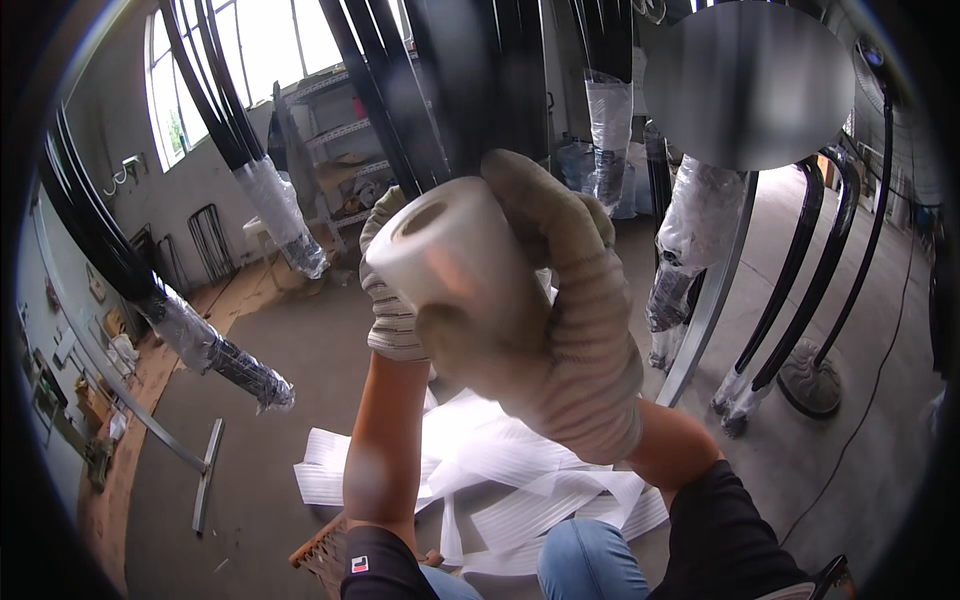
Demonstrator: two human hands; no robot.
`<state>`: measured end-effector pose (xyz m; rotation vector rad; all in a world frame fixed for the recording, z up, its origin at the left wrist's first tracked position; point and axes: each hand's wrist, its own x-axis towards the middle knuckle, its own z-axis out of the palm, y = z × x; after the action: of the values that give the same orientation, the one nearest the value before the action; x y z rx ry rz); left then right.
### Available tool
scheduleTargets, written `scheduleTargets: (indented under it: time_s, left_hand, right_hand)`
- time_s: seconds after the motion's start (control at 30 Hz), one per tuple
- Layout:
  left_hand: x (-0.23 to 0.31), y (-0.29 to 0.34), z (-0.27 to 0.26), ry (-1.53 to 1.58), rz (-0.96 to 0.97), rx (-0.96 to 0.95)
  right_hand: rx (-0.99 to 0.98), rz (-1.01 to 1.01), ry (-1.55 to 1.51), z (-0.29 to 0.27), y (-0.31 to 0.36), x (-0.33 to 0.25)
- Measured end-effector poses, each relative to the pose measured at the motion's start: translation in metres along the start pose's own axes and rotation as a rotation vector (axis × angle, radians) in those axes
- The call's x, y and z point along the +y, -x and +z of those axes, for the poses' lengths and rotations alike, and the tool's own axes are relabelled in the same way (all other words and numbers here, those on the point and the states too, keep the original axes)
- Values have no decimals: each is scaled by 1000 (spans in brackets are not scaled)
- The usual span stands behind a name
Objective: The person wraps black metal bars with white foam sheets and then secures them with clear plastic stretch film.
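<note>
Bringing my attention in through the head camera, I find the white roll (pixel 455 245) nearest the lens, tilted up before the chest with its hollow core facing me. The gloved right hand (pixel 585 310) has it: the fingers curl over its far side and the thumb presses across its near face, so they are clamped on the roll. The gloved left hand (pixel 390 285) is just behind the roll, mostly covered by it; I cannot tell whether its fingers are closed on anything.

Below, the blue-clad knees (pixel 590 560) show beside loose white sheets (pixel 530 512) spread in a heap. Beyond the hands hang dark tubes (pixel 495 80), too blurred where the roll overlaps them for me to judge any contact.

I read the step in hand as readying or winding the roll at those tubes. The next move, I judge, calls for a firm right grip and a clear path around them, with the left hand steadying.

Farther off, a film-wrapped bundle (pixel 275 210) hangs to the left and another wrapped end (pixel 692 205) to the right; behind are shelving (pixel 345 130) and the bright window (pixel 270 42).
</note>
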<state>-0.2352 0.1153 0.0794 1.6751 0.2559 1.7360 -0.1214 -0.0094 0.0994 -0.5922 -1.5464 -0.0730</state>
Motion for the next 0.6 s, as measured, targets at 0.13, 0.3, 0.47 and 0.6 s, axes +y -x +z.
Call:
scheduleTargets:
  time_s: [0.13,0.3,0.47,0.6]
  left_hand:
    - [32,17,-2,80,-50,4]
    - [73,48,-2,210,-111,0]
    - [84,55,5,257,-155,-20]
    - [89,55,-1,260,-188,-2]
  right_hand:
    - [10,11,-43,10,-4,1]
    - [3,-17,-14,12,-5,-14]
    - [148,-189,50,31,1,-7]
    - [62,-67,-376,26,-5,-9]
